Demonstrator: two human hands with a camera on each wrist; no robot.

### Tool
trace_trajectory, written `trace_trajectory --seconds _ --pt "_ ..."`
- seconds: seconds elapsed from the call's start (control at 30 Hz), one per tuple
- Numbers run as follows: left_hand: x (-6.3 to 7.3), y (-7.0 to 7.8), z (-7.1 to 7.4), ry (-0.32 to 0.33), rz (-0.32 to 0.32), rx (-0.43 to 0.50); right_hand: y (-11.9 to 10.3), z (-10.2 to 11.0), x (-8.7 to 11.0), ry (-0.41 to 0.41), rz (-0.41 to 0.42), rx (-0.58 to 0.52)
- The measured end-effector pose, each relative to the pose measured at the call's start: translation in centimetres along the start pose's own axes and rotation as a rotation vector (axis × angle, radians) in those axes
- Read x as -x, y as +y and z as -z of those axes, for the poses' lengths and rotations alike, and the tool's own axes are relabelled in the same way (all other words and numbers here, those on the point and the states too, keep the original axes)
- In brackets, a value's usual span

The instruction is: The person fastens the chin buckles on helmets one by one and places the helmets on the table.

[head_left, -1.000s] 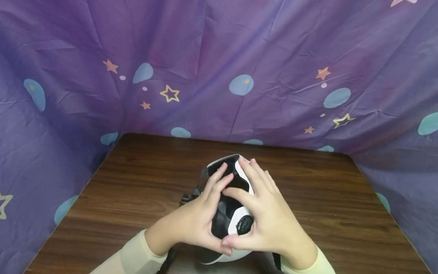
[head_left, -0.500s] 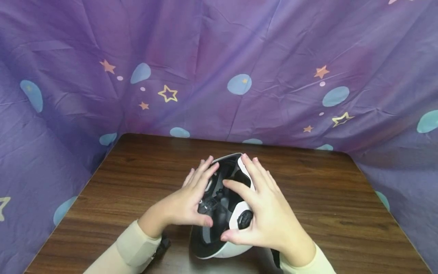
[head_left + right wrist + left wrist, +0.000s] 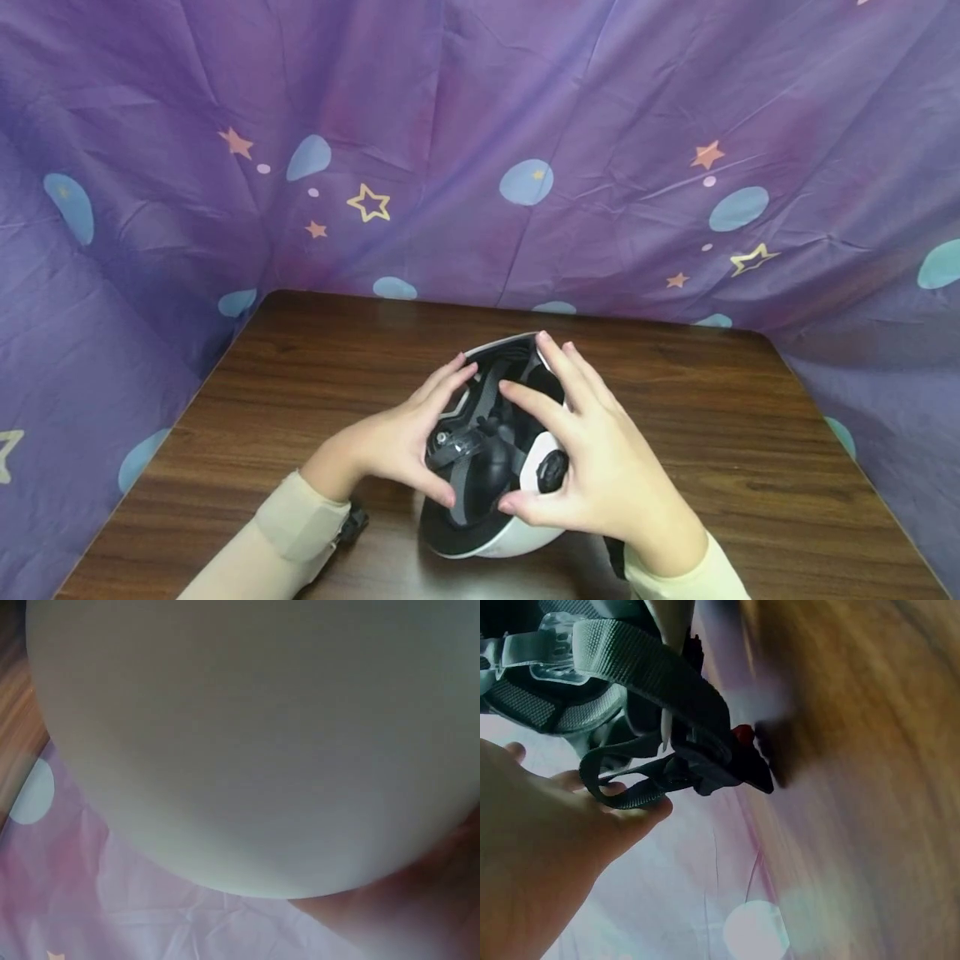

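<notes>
A helmet (image 3: 517, 543) with a smooth white shell is tilted so its black inside faces me, in the middle near the table's front. Black straps (image 3: 641, 667) and a clear buckle (image 3: 555, 649) show in the left wrist view. My left hand (image 3: 393, 443) grips the helmet's left side, thumb and fingers spread. On the other side my right hand (image 3: 600, 471) holds the rim, its thumb below a black dial (image 3: 552, 472) set in a white part. Only the shell fills most of the right wrist view, hiding the right fingers there.
The helmet is over a dark brown wooden table (image 3: 315, 367). A purple cloth (image 3: 450, 125) printed with stars and blue spots hangs behind the table and at its sides. A small black thing (image 3: 352, 525) lies by the left cuff.
My left hand has moved left from the helmet's middle to its left side. The helmet has turned slightly, showing more of its inside straps. My right hand has shifted a little right with it.
</notes>
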State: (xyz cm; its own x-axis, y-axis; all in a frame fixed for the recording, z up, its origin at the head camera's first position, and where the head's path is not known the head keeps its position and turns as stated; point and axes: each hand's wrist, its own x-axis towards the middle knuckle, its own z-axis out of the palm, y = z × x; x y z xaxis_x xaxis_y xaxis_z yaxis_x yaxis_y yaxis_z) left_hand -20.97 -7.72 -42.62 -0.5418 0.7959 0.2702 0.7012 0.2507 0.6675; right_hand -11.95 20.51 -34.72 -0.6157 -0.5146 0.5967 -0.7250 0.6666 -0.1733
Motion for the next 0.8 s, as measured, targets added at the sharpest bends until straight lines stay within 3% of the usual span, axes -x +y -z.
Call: trace_trajectory --seconds 0.27,0.8 --pt "-0.1 0.0 -0.8 -0.013 -0.024 -0.038 0.6 0.9 0.2 -0.007 0.040 -0.006" --pt "-0.1 0.6 -1.1 -0.028 -0.030 -0.101 1.9 2.9 1.0 -0.093 -0.066 -0.006"
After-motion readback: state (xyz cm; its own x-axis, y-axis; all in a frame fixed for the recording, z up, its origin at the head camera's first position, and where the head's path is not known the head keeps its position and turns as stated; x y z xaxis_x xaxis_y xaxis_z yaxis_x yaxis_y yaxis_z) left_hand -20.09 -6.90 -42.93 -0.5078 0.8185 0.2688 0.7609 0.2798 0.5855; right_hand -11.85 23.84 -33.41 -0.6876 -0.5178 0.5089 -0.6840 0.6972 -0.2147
